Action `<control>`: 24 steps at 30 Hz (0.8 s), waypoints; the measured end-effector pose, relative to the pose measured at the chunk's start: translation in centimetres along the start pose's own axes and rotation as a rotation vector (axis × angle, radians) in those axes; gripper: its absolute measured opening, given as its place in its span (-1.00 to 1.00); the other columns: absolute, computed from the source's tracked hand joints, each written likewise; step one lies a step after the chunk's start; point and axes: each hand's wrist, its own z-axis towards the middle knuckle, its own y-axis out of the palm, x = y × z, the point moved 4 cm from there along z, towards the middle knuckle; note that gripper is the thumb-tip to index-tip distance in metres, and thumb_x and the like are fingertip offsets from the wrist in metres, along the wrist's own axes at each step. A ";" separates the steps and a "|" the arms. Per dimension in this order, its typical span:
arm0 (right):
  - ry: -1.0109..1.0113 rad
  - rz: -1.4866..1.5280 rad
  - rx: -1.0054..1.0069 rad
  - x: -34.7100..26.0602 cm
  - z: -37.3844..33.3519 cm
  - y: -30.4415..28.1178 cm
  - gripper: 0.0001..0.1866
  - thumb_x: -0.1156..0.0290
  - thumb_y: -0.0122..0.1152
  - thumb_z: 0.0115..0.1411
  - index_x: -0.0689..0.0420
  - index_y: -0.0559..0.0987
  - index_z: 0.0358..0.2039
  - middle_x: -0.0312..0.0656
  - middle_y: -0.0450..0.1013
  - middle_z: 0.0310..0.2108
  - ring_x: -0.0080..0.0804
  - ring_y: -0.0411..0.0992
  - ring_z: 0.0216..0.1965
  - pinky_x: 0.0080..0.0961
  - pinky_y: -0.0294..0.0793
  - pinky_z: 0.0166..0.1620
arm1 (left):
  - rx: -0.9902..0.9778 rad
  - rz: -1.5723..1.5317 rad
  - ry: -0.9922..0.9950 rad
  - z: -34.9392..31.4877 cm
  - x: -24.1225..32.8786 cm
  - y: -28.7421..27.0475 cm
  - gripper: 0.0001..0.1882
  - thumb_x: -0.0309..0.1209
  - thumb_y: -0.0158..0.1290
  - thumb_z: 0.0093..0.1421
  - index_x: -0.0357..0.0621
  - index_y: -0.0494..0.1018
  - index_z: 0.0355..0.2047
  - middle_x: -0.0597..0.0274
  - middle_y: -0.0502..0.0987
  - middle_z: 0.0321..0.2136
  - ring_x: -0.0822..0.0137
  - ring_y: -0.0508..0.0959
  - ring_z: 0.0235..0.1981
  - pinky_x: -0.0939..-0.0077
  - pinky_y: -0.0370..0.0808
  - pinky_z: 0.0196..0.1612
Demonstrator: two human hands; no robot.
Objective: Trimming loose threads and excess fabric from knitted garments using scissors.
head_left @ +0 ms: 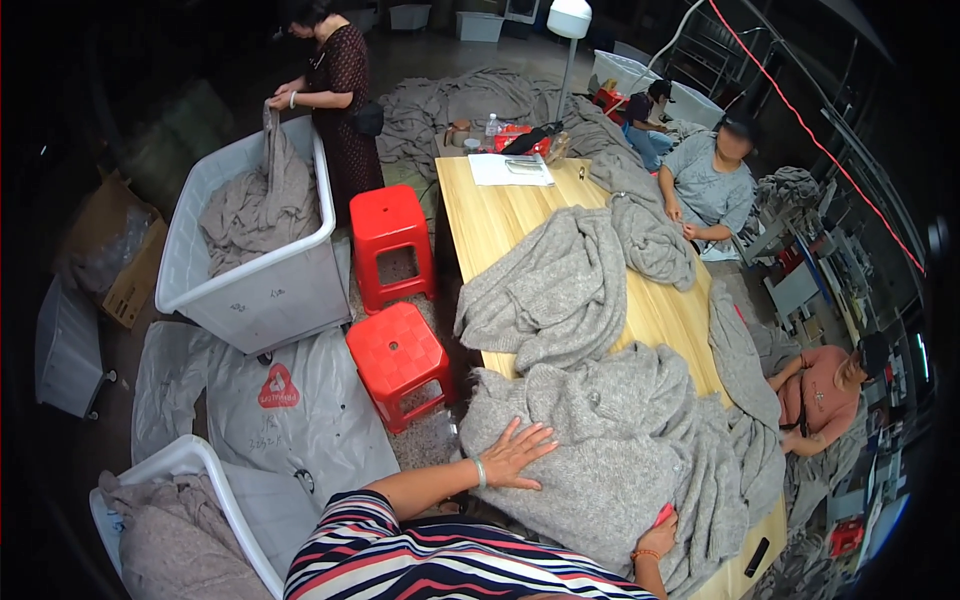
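Observation:
A fuzzy grey knitted garment is spread over the near end of the wooden table. My left hand lies flat on its left side, fingers apart, holding nothing. At the garment's lower right edge, my right hand is closed with a small red thing showing at its fingers. Most of that red thing is hidden, so I cannot tell its kind. More grey knitwear lies bunched just beyond, and further folds hang over the table's right side.
Two red stools stand left of the table. White bins with grey knitwear are further left, one beside a standing person. Other people sit along the right. A black object lies at the near right corner.

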 end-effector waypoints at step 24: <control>-0.030 0.028 -0.020 -0.9 0.1 -0.7 -0.58 0.46 -0.25 0.33 0.06 0.31 0.19 0.05 0.47 -0.03 0.07 0.48 -0.06 -0.07 0.45 -0.09 | 1.381 -2.079 -0.351 -3.0 -11.7 -22.8 -0.31 -0.41 -0.10 0.02 -0.12 0.20 0.24 0.17 0.27 0.33 0.00 -0.01 0.44 -0.26 -0.19 0.39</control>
